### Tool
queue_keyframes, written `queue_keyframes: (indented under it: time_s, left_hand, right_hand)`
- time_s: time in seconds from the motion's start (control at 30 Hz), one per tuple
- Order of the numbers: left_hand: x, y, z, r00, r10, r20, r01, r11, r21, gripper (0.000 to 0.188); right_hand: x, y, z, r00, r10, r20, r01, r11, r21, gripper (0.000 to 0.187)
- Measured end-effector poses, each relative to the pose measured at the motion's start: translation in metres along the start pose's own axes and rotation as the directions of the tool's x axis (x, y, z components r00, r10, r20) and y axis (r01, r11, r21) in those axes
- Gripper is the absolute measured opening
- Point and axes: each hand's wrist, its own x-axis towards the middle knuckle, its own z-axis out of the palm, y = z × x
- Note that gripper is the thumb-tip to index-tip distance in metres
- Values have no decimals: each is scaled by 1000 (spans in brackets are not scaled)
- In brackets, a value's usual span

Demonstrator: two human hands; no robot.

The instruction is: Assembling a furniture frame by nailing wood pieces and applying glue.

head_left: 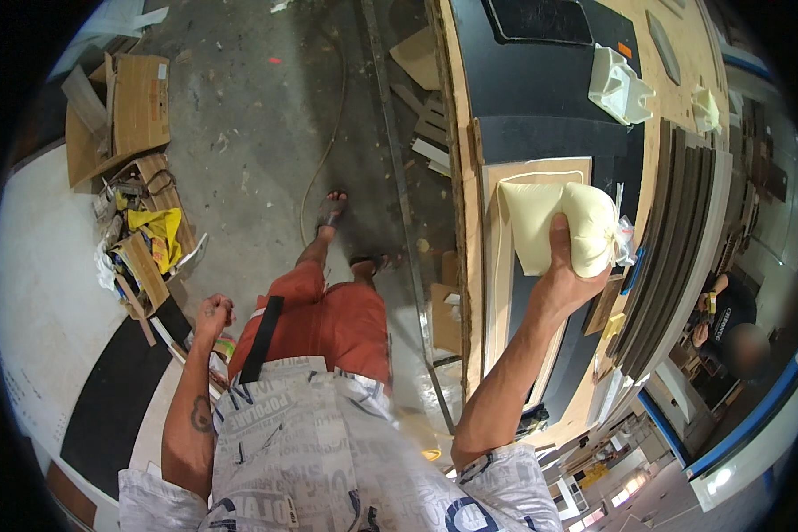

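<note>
My right hand (566, 282) is wrapped round a plump, pale yellow plastic bag (541, 222) filled with something soft. Its thumb presses into the bag's side, and the bag's gathered, knotted end (623, 239) points right. Beneath the bag lies a tan wooden panel (525, 168) on the workbench. A thin pale bead (551, 172) runs along the panel near its far edge; the bag hides part of the surface. Down at my left side hangs my left hand (216, 314), fingers curled into a loose fist with nothing visible in them.
Dark sheets (541, 80) cover part of the workbench, with a white plastic holder (621, 87) beyond the bag. Stacked brown boards (661, 257) stand along the right. Cardboard boxes (140, 105) and scraps lie at left. A hose (339, 115) crosses the floor. Another person (727, 319) is far right.
</note>
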Motion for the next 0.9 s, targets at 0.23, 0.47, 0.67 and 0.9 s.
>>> queue_keyframes:
  time_s: [0.23, 0.47, 0.67, 0.9]
  left_hand:
    - [-2, 11, -1, 1000, 11, -19, -10, 1000, 9, 19]
    - [12, 60, -5, 996, 55, -64, -47, 991, 124, 20]
    - [-11, 204, 56, 865, 494, 89, -502, 841, 201, 31]
    - [-155, 420, 249, 437, 725, 532, -595, 677, -434, 34]
  right_hand:
    - [2, 15, -1, 997, 42, -70, -39, 998, 45, 43]
    - [4, -4, -27, 952, 151, -266, -69, 953, 295, 50]
    - [-6, -42, -118, 942, 311, 127, -242, 369, 897, 69]
    - [-74, 45, -100, 881, 256, 398, -293, -367, 883, 74]
